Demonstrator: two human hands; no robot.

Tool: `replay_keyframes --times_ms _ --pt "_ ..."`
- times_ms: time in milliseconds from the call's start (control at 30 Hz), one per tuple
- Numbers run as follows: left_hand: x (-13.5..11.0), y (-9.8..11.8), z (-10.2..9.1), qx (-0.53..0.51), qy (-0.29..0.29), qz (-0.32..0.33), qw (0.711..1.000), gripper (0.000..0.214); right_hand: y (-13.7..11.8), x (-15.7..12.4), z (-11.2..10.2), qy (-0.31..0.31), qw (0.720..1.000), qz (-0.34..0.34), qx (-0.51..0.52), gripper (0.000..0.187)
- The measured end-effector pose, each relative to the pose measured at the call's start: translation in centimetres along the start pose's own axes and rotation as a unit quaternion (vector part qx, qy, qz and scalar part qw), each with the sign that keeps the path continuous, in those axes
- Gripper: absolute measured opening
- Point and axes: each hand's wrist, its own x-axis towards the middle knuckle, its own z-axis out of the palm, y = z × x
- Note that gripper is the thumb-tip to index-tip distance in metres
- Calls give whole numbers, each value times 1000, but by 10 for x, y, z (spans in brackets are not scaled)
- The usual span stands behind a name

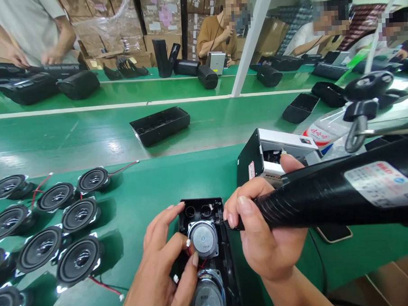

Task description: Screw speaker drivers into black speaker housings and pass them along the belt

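A black electric screwdriver (314,202) lies in my right hand (268,240), whose fingers are wrapped round its front end. Its tip points left, at the right side of a black speaker housing (232,264). Two round speakers with silver magnets sit inside, the upper speaker (203,239) and the lower speaker (207,299), which the frame cuts off. My left hand (161,267) grips the housing from the left, index finger on its upper corner, thumb and another finger by the upper speaker. Red wires and a small white connector (188,243) show near those fingers.
Several loose speakers (80,260) lie at left on the green bench. Behind my right hand stand an open box (248,162) and a plastic bottle (327,127); a phone (334,234) lies below the screwdriver. An empty housing (160,127) rests farther back. Co-workers sit or stand across.
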Motion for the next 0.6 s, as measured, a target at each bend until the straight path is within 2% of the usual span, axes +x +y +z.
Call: replay_keyframes --times_ms 267,367,500,600 --pt "-1 3 -1 -4 -12 -23 1000 14 13 -7 -2 -9 1000 15 -25 67" --pt "-2 6 -2 -16 -34 -39 999 14 21 -11 -4 -34 999 19 -25 58" --pt "-4 4 1 -36 -24 -65 997 13 29 -12 -3 -67 997 29 -26 53" --pt "-6 0 3 -51 -32 -69 996 14 30 -10 0 -56 998 23 -16 54"
